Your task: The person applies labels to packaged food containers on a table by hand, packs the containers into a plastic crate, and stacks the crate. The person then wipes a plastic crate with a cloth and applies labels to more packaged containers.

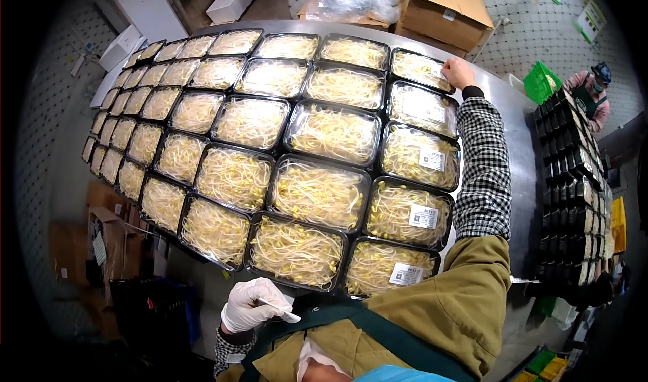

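Observation:
Black trays of bean sprouts [297, 253] under clear film stand in rows on a metal table. My right hand [460, 74], bare, reaches to the far tray [417, 67] in the rightmost column. Its fingers are closed at a white label [437, 72] on that tray's right end, partly hiding it. Nearer trays in this column carry printed white labels, such as this label [407, 274]. My left hand [251, 306], in a white glove, is closed near my body, in front of the nearest trays. A thin white strip [278, 310] sticks out from its fingers; its kind is unclear.
The metal table [516, 179] extends right of my sleeve. Stacked black trays [567, 193] stand beyond it, with a green crate [542, 82] and another person [594, 91] at the far right. Cardboard boxes [442, 14] sit behind the table; more cartons [101, 247] are at left.

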Demonstrator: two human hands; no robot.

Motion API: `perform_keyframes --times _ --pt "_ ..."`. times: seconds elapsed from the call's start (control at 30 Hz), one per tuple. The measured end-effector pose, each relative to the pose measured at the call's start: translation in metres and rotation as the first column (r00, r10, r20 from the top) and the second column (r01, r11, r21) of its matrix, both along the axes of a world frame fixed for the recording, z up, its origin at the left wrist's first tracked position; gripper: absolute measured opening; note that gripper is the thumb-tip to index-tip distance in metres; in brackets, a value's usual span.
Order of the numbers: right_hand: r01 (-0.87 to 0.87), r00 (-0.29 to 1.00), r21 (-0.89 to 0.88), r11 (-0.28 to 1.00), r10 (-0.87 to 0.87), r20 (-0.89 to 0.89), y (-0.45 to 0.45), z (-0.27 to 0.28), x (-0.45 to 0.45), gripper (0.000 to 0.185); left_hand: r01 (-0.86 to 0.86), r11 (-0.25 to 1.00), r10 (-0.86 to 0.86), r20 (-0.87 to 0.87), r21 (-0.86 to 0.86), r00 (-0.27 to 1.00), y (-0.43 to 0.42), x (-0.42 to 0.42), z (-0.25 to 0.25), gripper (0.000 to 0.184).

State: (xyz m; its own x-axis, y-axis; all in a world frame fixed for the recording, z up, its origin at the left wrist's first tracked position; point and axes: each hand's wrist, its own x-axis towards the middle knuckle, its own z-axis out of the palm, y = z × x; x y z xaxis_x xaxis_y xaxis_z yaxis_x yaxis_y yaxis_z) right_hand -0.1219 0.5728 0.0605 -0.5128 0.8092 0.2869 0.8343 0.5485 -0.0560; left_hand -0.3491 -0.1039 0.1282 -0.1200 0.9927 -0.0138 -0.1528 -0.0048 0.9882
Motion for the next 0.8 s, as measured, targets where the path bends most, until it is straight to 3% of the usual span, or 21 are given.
perform_keyframes --times 0.1,0.13,0.27,0.37,0.5,0.63,0.7,0.73,0.8 --pt "0.051 0.997 -0.209 0.977 -0.061 -0.039 -0.010 0.016 -0.001 0.020 -0.015 1.000 0.016 0.032 -0.022 0.999 -0.001 0.001 -0.003 0.012" --pt "0.012 0.993 -0.169 0.985 -0.031 -0.110 -0.008 0.015 0.001 0.022 -0.010 1.000 0.011 0.019 -0.017 1.000 -0.001 0.001 -0.003 0.012" --pt "-0.246 0.893 -0.360 0.900 0.066 -0.445 0.011 0.018 0.004 0.025 -0.004 1.000 0.004 0.025 -0.019 1.000 0.001 0.003 -0.002 0.011" --pt "-0.290 0.905 -0.389 0.874 0.118 -0.408 -0.001 0.023 -0.003 0.026 0.012 1.000 -0.012 -0.003 -0.017 1.000 0.005 0.005 0.001 0.010" --pt "-0.157 0.949 -0.258 0.953 0.074 -0.305 -0.011 0.007 -0.015 0.028 0.015 0.999 -0.013 0.067 -0.035 0.998 0.007 0.008 0.001 0.011" --pt "0.021 0.993 -0.016 1.000 -0.023 -0.119 -0.038 0.002 -0.020 0.033 0.021 0.997 -0.017 0.051 -0.075 0.999 0.010 0.009 0.006 0.015" --pt "0.094 0.982 0.145 0.985 -0.068 -0.173 -0.049 -0.002 -0.020 0.030 0.054 0.990 -0.037 0.138 -0.127 0.990 0.007 0.008 0.007 0.013" --pt "0.122 0.974 0.191 0.974 -0.081 -0.210 -0.055 0.003 -0.022 0.030 0.033 0.966 0.051 0.316 -0.255 0.947 0.004 0.013 0.011 0.017" --pt "0.129 0.937 0.207 0.970 -0.051 -0.346 -0.073 0.010 -0.030 0.032 -0.045 0.976 0.067 0.093 -0.213 0.993 0.008 0.013 0.016 0.016"
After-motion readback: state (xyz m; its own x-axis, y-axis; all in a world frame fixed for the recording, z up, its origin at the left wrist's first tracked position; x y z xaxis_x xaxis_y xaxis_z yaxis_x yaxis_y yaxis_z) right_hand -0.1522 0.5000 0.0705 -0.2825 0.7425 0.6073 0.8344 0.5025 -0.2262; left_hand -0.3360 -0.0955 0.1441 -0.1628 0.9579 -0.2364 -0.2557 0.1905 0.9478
